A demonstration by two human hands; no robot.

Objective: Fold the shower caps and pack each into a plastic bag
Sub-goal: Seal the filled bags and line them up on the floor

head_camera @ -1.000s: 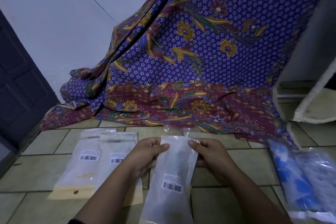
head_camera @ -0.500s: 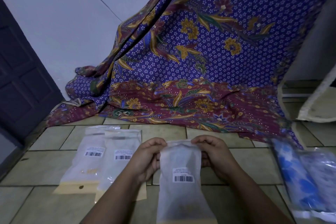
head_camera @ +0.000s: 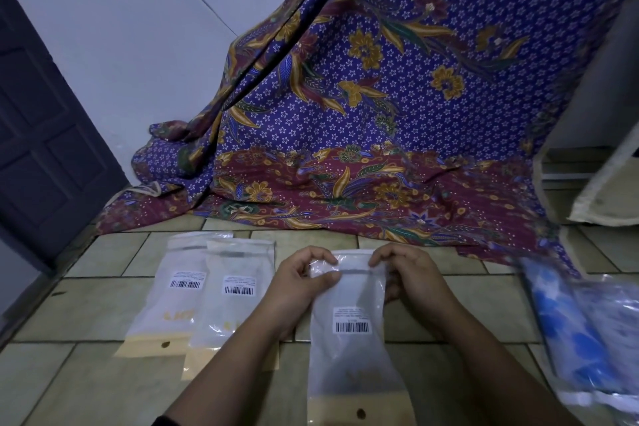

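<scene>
Tiled floor (head_camera: 86, 304) bears two packed bags (head_camera: 176, 308) (head_camera: 235, 315); both hands (head_camera: 297, 287) (head_camera: 415, 282) pinch a third bag (head_camera: 349, 353) by its top.

This looks like a room in a home, used for packing work on the floor: worn beige floor tiles (head_camera: 96, 304), a plain white wall (head_camera: 138, 28), a dark panelled door (head_camera: 45, 156), a draped batik cloth (head_camera: 397, 114), and barcoded plastic bags (head_camera: 179, 304) laid out on the tiles.

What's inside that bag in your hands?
A tan card with a hole shows at the bottom of the bag. The frosted plastic and barcode label hide whatever else is inside.
</scene>
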